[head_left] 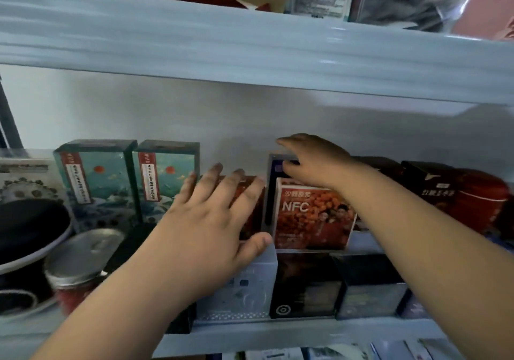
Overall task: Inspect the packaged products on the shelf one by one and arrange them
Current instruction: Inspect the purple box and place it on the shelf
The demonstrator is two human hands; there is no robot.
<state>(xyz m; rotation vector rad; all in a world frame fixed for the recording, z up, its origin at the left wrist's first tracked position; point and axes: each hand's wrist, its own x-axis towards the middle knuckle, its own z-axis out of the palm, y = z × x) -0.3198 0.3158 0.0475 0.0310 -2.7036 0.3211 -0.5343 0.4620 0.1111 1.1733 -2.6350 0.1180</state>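
while left hand (211,226) lies open on a dark red box (254,220), right hand (317,162) tops a tall blue box (270,192), hold unclear.

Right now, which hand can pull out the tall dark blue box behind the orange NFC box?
Right. The right hand is over the top of the tall dark blue box; the left hand lies spread over the dark red box beside it.

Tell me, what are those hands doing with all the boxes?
A person is sorting packaged goods on a shelf. The left hand lies flat, fingers spread, on a dark red box. The right hand reaches over the orange NFC box to the top of a tall dark blue box behind it.
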